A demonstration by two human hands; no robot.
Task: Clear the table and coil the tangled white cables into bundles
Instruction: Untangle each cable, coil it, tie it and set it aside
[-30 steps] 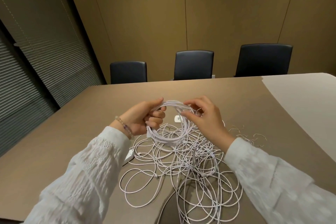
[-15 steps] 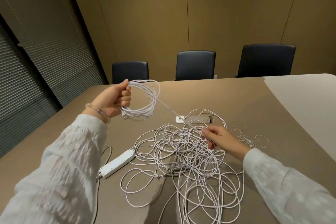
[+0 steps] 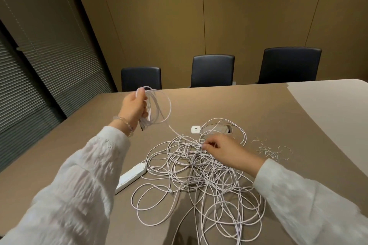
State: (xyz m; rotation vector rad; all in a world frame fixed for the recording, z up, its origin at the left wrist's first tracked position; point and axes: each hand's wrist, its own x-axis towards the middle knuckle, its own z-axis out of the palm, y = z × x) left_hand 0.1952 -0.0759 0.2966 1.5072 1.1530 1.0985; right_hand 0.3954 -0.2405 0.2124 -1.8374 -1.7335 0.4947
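Cables: left hand [image 3: 133, 108] gripped the coiled bundle [image 3: 157, 105] upper-middle; right hand [image 3: 225, 152] fingers pinched a strand in the tangle [image 3: 199, 177] lower-middle.

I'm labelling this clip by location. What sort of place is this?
Most likely an office meeting room: a long table with a row of dark chairs along its far side, plain panelled walls, and a cable port set into the tabletop.

A second ago both your hands met on the coil [image 3: 157, 105] above the pile. Now your left hand [image 3: 133, 108] has carried it up and left, while your right hand [image 3: 225, 150] has dropped to pinch a strand in the tangled cables [image 3: 199, 173].
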